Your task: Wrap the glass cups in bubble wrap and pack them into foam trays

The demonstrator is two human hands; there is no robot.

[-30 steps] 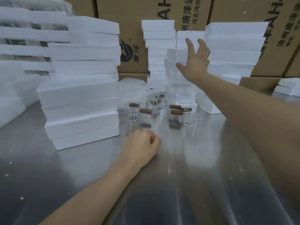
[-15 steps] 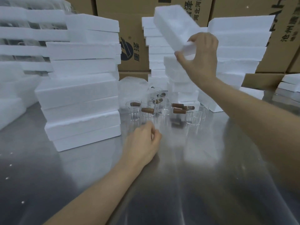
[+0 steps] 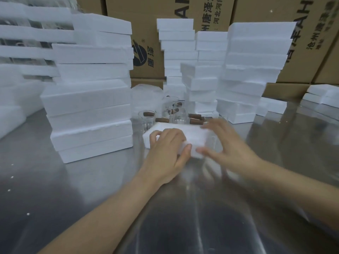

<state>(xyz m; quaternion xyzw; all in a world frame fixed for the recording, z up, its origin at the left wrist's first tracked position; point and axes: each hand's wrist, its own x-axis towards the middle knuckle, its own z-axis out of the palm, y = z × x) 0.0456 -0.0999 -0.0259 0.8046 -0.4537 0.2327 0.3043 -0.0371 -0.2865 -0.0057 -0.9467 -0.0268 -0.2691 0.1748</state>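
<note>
Both hands hold one foam tray on the table

The left hand [image 3: 166, 149] and right hand [image 3: 227, 145] curl round the foam tray [image 3: 176, 133], which sits just before the glass cups [image 3: 170, 111]. I think the tray is light and crumbly, so hold its sides softly. The cups could break. The boxes [image 3: 216, 13] show Chinese writing and big letters "AH".

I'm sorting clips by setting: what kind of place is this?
Probably a packing bench in a warehouse or small factory: stacked foam trays, printed cardboard cartons behind, and glass cups on a steel table.
</note>
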